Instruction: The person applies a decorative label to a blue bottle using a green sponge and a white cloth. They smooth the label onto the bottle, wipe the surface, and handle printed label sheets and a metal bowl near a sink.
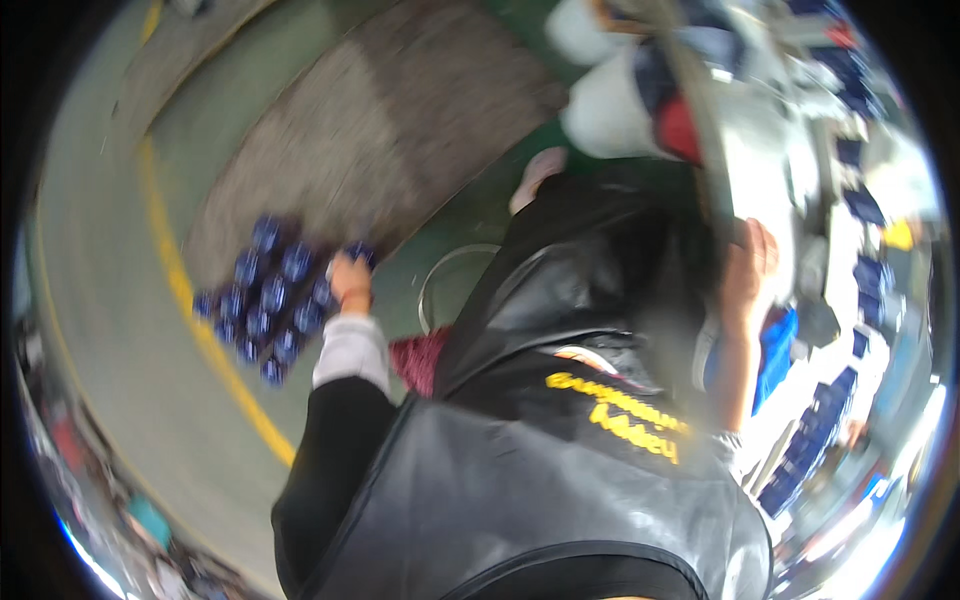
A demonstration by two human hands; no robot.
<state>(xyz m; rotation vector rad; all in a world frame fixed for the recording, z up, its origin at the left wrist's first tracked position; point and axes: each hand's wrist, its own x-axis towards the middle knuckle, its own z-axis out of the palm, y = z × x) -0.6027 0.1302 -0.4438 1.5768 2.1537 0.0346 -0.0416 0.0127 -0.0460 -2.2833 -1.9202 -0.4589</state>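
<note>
Down at the left, my left hand [350, 280] is closed on a dark blue, shiny round-topped thing [359, 251] at the edge of a cluster. Its fingers partly cover it. Several more blue round-topped things [272, 294] stand packed together beside that hand; their exact kind is too blurred to tell. My right hand [752, 262] lies on the rim of a white worktable [775, 180] at the right, fingers stretched out and nothing seen in them.
A brown board or mat [330, 150] covers the floor ahead, with a yellow line [180, 270] left of it. White buckets [608, 110] stand far right of the board. Rows of dark blue pieces [812, 440] lie along the worktable, near a bright blue object [775, 358]. A dark red cloth [418, 360] is near my left forearm.
</note>
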